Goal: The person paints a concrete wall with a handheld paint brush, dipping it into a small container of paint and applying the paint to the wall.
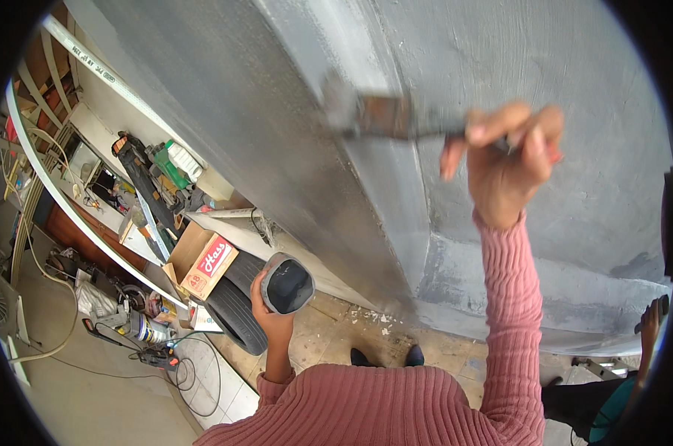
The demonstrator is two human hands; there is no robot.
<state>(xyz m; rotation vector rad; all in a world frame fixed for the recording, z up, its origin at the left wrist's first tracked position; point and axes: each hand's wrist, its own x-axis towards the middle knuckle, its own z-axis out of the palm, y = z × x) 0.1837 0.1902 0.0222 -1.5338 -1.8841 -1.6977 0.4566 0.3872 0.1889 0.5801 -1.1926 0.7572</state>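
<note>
My right hand (pixel 509 167) is raised in front of a large grey-painted surface (pixel 545 67), its fingers closed on the handle of a paintbrush (pixel 385 115). The brush points left, its bristle end at a lighter grey strip; motion blurs it, so I cannot tell whether the bristles touch. Lower down on the left, my left hand (pixel 266 308) grips a small square-rimmed container (pixel 290 286) by its side. Dark grey paint shows inside. Streaks and patches of lighter grey mark the surface around the brush.
Beside the container are a black tyre (pixel 236 301) and an open cardboard box (pixel 203 256). Long pale strips (pixel 106 68) slant across the left, with cables, tools and bottles behind. Another person's arm (pixel 649 334) is at the lower right. White flakes lie on the tiled floor (pixel 336 320).
</note>
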